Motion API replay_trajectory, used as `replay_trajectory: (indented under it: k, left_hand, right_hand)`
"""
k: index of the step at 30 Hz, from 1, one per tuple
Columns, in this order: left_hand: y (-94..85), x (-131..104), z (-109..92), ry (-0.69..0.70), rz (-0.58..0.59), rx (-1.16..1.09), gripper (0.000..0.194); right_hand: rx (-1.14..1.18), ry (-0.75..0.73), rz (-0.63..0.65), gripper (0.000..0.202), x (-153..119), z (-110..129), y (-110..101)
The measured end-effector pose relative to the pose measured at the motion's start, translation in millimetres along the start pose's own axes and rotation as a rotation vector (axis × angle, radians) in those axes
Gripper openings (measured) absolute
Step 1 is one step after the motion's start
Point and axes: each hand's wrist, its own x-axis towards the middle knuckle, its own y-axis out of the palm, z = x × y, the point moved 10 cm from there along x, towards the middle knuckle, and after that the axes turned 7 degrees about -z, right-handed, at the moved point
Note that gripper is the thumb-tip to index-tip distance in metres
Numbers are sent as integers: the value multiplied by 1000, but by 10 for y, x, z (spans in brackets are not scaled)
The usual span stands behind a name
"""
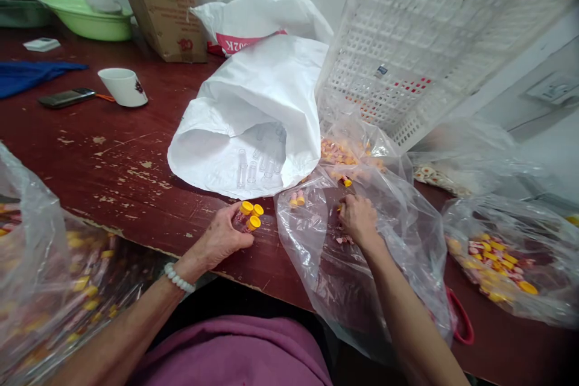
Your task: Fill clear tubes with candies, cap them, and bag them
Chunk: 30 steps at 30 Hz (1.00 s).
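Looks like a small workshop: built around a scuffed red counter (117, 160), stocked in bulk with clear bags (543, 238) of yellow-capped pieces (495, 256) at four and eight o'clock, a white sack (266, 81) of clear tubes (242, 169) at eleven, a mesh crate (434, 30) at two and a carton (160, 9) between ten and eleven. Feels homely too, with a cup (121, 87) at ten.

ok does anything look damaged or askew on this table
Yes, the dark red tabletop: its paint looks chipped, with pale patches left of the open white sack and along the front edge.
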Motion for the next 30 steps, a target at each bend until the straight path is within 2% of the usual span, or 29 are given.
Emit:
replay_trajectory:
  k: [2, 5, 7, 9, 12, 15, 18, 25, 27, 30]
  left_hand:
    - [-80, -4, -3, 4, -27, 9, 29]
    - [-86, -9, -8, 10, -39, 9, 28]
    - [-49, -13, 7, -1, -32, -8, 29]
    - [-14, -19, 24, -16, -27, -27, 30]
    - [0, -23, 38, -30, -32, -33, 32]
    - [-10, -7, 59, -30, -31, -41, 33]
    - [-34, 21, 83, -9, -44, -28, 32]
    - [73, 23, 7, -7, -97, -138, 34]
    - [170, 21, -55, 5, -56, -134, 34]
    - [322, 14, -161, 57, 44, -124, 32]
  right_hand:
    - [-90, -36, 37, 32, 85, 75, 125]
    - [-71, -150, 29, 47, 83, 421, 160]
    - [-39, -173, 28, 52, 55, 624, 163]
    - [6, -217, 29, 50, 22, 831, 186]
    - [57, -358, 95, 41, -81, 1154, 318]
    - [73, -496, 132, 36, -220, 1336, 430]
    - [82, -500, 84, 31, -257, 1213, 458]
    - [269, -176, -144, 28, 27, 272, 274]
    - [329, -93, -197, 30, 30, 93, 105]
    - [649, 13, -310, 29, -138, 28, -343]
